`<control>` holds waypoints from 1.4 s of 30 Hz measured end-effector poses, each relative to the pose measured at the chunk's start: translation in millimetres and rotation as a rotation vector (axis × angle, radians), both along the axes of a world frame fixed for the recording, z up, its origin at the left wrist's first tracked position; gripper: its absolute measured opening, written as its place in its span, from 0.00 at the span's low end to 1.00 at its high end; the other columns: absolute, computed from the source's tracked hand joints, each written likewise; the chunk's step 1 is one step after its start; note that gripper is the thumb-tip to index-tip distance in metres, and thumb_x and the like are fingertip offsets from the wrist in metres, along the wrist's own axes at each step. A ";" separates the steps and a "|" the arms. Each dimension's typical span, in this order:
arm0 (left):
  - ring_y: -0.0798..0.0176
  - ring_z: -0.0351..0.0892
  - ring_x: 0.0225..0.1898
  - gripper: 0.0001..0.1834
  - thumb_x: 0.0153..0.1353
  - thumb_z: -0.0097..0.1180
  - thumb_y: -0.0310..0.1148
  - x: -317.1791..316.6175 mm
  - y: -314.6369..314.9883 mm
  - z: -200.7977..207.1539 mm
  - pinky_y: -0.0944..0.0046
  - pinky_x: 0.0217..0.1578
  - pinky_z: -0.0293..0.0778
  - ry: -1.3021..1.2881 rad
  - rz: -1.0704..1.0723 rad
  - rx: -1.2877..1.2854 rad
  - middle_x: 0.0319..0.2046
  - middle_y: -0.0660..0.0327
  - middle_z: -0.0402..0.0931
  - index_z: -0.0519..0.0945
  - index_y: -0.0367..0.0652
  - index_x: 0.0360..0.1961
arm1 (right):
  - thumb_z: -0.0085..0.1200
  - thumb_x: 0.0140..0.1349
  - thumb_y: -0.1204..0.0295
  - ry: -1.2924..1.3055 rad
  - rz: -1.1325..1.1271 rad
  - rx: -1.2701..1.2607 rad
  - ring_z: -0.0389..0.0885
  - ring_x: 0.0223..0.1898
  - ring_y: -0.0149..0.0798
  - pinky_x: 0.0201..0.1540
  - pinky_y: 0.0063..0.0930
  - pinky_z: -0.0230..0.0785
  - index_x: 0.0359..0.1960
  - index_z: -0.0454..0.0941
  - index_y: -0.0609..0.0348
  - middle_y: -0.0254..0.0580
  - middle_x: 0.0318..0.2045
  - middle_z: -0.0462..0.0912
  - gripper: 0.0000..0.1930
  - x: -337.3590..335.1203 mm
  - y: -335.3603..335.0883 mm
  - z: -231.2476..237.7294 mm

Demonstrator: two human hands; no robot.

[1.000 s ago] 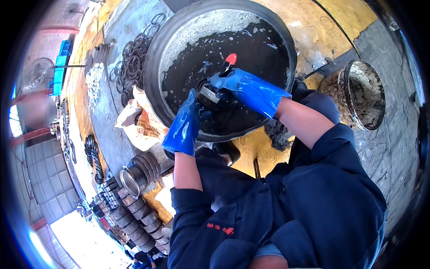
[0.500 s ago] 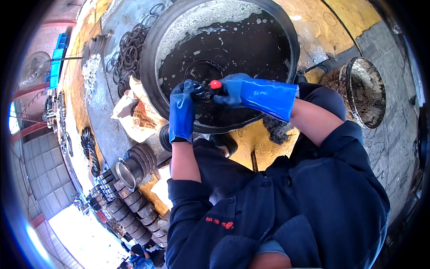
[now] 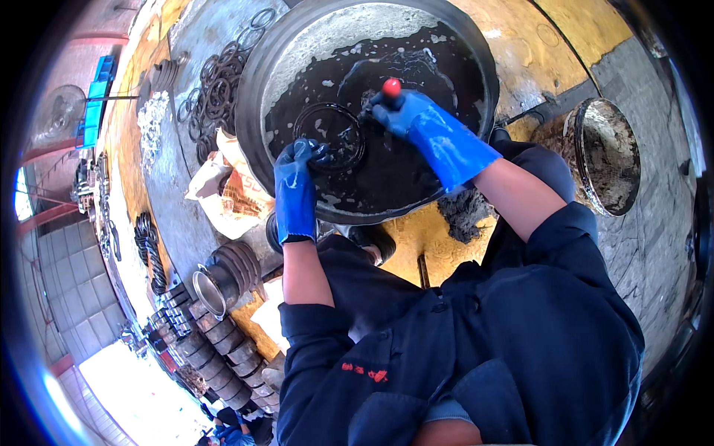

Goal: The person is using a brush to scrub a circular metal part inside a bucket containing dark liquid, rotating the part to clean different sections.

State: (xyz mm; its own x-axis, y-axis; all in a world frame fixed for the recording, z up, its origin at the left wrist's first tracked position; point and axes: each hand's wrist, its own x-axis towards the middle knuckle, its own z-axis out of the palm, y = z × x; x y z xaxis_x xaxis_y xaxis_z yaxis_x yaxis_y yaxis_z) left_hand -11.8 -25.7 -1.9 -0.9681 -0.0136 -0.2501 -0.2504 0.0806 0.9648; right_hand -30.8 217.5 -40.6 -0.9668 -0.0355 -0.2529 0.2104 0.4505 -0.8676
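Note:
A wide black round tub [image 3: 251, 104] of dark liquid with pale foam along its far side stands in front of me. My left hand [image 3: 295, 167], in a long blue rubber glove, grips the near left edge of a thin black ring [image 3: 362, 140] held over the liquid. To its right, my gloved right hand [image 3: 405, 113] is closed around a tool with a round red handle end [image 3: 391, 87]. The tool's dark, frayed head looks like a brush, though it is partly hidden by the fingers. It is apart from the ring.
Several black rings [image 3: 216, 93] lie heaped left of the tub, near a torn printed sack [image 3: 230, 189]. A dirty bucket [image 3: 608, 156] lies tipped at the right. Stacked metal cylinders [image 3: 223, 346] and ribbed round parts [image 3: 234, 267] stand at the lower left.
My right hand has moved right and away from me with the red-ended tool, off the ring. My left hand has shifted slightly left and nearer, and more of the ring shows.

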 end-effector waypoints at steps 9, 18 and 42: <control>0.66 0.81 0.35 0.15 0.70 0.54 0.38 -1.0 1.2 5.2 0.67 0.43 0.76 0.014 0.030 0.031 0.35 0.58 0.84 0.80 0.34 0.43 | 0.59 0.65 0.61 -0.126 0.255 -0.346 0.84 0.46 0.34 0.56 0.32 0.73 0.54 0.81 0.53 0.41 0.46 0.86 0.18 23.0 -22.8 13.9; 0.60 0.85 0.37 0.12 0.69 0.55 0.33 -4.0 -1.8 -5.6 0.63 0.41 0.81 -0.182 -0.025 0.285 0.35 0.53 0.83 0.79 0.33 0.43 | 0.62 0.60 0.64 0.386 0.170 0.207 0.85 0.43 0.45 0.51 0.31 0.77 0.52 0.82 0.46 0.45 0.42 0.85 0.17 2.3 0.7 -2.9; 0.69 0.81 0.35 0.16 0.70 0.55 0.40 -4.5 7.3 -16.5 0.69 0.40 0.76 -0.106 -0.184 0.120 0.34 0.60 0.84 0.80 0.35 0.43 | 0.61 0.60 0.61 0.318 -0.032 -0.110 0.86 0.42 0.42 0.46 0.33 0.78 0.49 0.83 0.44 0.42 0.41 0.87 0.15 -3.5 7.6 0.0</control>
